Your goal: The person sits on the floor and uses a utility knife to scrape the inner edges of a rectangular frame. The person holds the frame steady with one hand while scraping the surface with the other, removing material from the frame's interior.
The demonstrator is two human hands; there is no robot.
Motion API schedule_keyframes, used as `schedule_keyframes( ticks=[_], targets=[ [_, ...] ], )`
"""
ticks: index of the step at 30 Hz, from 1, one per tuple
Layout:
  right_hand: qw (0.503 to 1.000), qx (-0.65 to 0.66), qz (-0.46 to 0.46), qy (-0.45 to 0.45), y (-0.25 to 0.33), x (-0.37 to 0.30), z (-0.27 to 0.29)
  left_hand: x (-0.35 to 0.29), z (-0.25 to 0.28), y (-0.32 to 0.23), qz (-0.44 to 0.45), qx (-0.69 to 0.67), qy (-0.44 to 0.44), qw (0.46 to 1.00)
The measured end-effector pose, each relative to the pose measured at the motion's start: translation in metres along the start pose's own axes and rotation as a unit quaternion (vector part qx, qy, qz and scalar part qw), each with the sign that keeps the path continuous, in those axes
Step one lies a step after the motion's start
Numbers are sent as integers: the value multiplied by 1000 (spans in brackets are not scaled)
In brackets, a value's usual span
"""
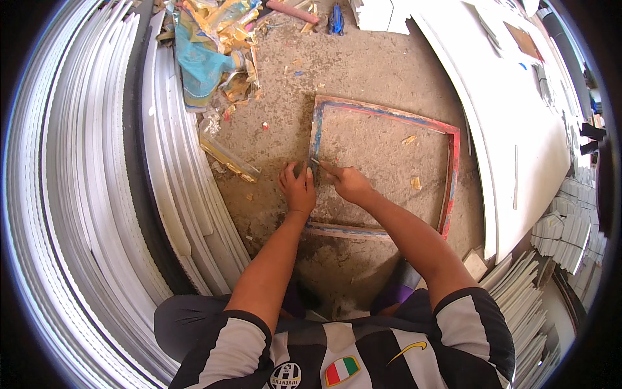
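Observation:
A rectangular wooden frame [395,115], worn and streaked with blue and red paint, lies flat on the rough floor. My left hand [299,189] grips its left bar near the middle, the thumb along the bar and the fingers on the outer side. My right hand [352,185] is closed just inside the frame, its index finger stretched toward the same bar. A small, thin light-coloured piece [315,161] sits on the bar by the fingertips, too small to name. Whatever the right hand holds is mostly hidden.
Long white strips [97,155] stand stacked along the left. Torn wrapping and a blue cloth [201,68] lie at the far left, near a clear plastic piece [230,160]. A blue tool [335,20] rests farther back. White sheets [518,142] lean at the right.

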State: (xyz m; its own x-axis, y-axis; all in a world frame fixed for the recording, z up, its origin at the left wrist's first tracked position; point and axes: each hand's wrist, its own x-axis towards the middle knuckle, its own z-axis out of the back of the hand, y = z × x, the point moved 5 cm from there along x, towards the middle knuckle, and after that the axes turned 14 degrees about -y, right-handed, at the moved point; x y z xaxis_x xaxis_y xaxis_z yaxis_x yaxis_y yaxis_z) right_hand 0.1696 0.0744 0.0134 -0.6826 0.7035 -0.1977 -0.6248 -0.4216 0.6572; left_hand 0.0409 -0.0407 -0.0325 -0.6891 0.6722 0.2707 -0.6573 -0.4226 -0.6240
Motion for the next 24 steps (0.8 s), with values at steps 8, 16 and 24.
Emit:
schedule_keyframes(
  ticks=[8, 16, 24],
  targets=[
    [996, 61, 61, -38, -30, 14, -14, -1, -4, -4, 14, -7, 13, 1000],
    [803, 412, -390, 184, -19, 11, 6, -2, 2, 2, 28, -1, 14, 1000],
    [999, -7, 11, -37, -6, 20, 6, -4, -2, 7, 40, -14, 5, 999]
  ],
)
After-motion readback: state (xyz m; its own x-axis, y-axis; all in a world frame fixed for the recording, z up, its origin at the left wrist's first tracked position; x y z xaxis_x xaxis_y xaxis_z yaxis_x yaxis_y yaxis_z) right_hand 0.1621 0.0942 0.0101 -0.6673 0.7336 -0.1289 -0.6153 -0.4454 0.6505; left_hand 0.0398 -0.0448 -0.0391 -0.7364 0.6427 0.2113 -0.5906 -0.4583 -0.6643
